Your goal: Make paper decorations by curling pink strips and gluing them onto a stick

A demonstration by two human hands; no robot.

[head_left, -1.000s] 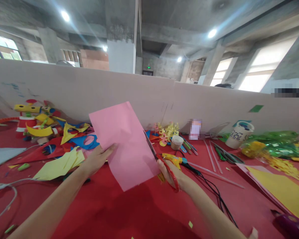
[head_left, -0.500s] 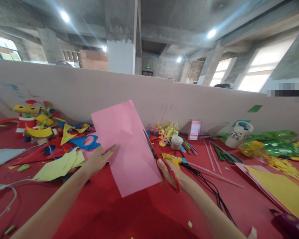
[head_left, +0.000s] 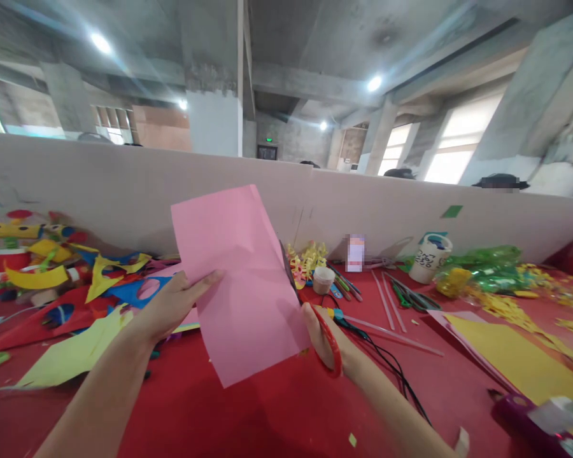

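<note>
The pink paper (head_left: 239, 292) is held up in front of the person, tilted, its top edge overlapping the pale partition (head_left: 124, 187) and its lowest corner hanging over the red surface (head_left: 186, 407). The left hand (head_left: 172, 305) has its grip closed on the sheet's left edge, thumb across the near face and the other fingers mostly hidden. The right hand (head_left: 321, 337) has its grip closed around the red handles of the scissors (head_left: 333, 346), whose dark blades lie along the paper's right edge; how far the blades stand apart cannot be told, as the sheet covers part of them. Between the two forearms, bare red surface spreads below the paper, with a small pale scrap (head_left: 352, 439) near the right forearm. Room is tighter at the sides: yellow-green paper (head_left: 76, 350) lies beside the left forearm, partly behind it, and a black cable (head_left: 396, 366) runs close to the right forearm. Just beyond the right hand are a partly hidden yellow and blue tool (head_left: 335, 313) and a small cup (head_left: 323, 280). Farther right, the yellow sheet (head_left: 510, 350) overlaps pink sheets, its near corner by a purple object (head_left: 520, 416). A white cup (head_left: 424, 262) stands near the partition.
</note>
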